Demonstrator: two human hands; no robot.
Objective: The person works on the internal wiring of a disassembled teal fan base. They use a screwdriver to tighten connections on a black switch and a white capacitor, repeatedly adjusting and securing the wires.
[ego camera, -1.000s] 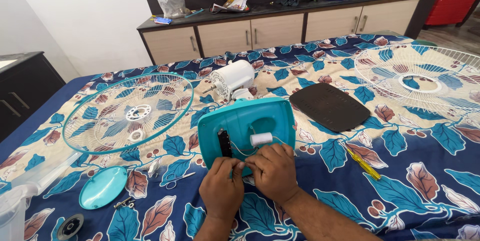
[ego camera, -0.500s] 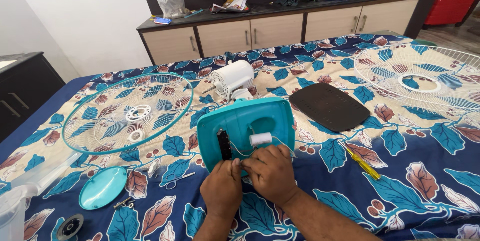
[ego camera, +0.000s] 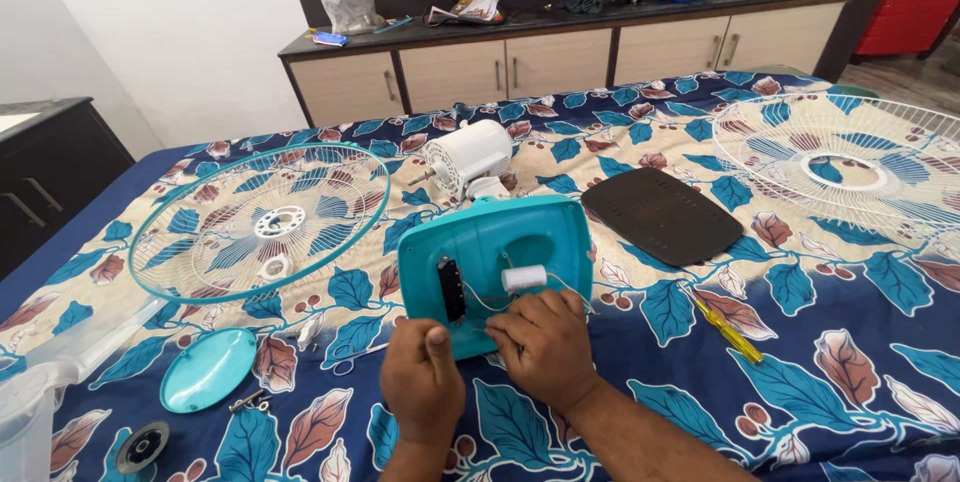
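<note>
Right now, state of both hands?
Left hand: curled shut, gripping the near edge of the teal fan base.
Right hand: fingers closed, pinching the white wires inside it.

My left hand (ego camera: pixel 422 379) and right hand (ego camera: pixel 545 345) were both bare: no gloves, no rings, no watch or band at either wrist. Both forearms were uncovered as far as the view reached, with no sleeve edge in sight. The right forearm carried fine dark hair along its top. My nails were short and plain, my knuckles creased
</note>
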